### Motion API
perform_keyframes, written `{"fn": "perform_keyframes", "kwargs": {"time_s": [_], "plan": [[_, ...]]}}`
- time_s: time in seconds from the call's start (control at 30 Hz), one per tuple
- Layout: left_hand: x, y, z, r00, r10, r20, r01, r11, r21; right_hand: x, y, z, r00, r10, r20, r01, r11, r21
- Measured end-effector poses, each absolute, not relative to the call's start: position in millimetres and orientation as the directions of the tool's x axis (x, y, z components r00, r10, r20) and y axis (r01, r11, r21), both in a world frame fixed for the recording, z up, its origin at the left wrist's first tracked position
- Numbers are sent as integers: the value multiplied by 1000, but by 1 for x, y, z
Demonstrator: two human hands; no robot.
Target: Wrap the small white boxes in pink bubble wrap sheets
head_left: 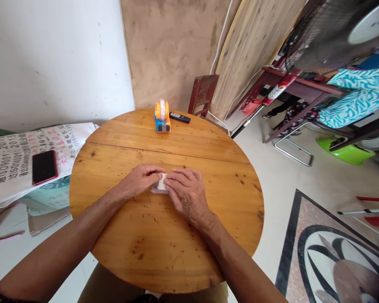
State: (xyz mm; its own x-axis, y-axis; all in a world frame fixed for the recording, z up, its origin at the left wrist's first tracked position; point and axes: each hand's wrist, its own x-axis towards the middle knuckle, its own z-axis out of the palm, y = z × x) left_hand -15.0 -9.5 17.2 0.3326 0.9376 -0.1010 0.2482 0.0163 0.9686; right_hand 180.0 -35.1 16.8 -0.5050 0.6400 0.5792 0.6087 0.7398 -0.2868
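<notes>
A small pale packet [159, 186], seemingly wrapped in clear plastic, lies on the round wooden table [164, 256] in front of me. At its left edge, my left hand [141, 181] grips it with thumb and fingers bent together. My right hand [189, 193] covers the packet's right part, its fingers curled over the top and pressing on it. Much of the packet is hidden under the fingers, so its contents cannot be made out.
Near the table's far edge stand an orange and blue tape dispenser [162, 118] and a dark handheld device [180, 118]. A phone [44, 167] rests on printed white sacking [72, 139] at left. A wooden chair [204, 94] and a fan [322, 38] stand beyond; a person sits at right.
</notes>
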Motion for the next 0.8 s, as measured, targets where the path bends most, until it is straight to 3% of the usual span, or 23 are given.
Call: {"fn": "perform_keyframes", "kwargs": {"time_s": [0.17,0.33,0.43,0.57,0.8], "plan": [[-13,-11,16,299,950,-96,242,22,970,180,-39,19,-481,648,590,580,740,-340],[-12,-10,13,284,954,-98,196,42,980,195,-32,24,-241,785,570,533,598,-599],[-13,-8,10,272,960,-69,154,27,988,200,-27,20,-293,852,434,488,523,-699],[-13,-8,9,296,955,-38,51,23,998,193,-27,8,-441,843,307,513,517,-685],[-11,-14,17,354,934,-54,-28,68,997,186,-28,3,-441,809,388,538,584,-608]]}}
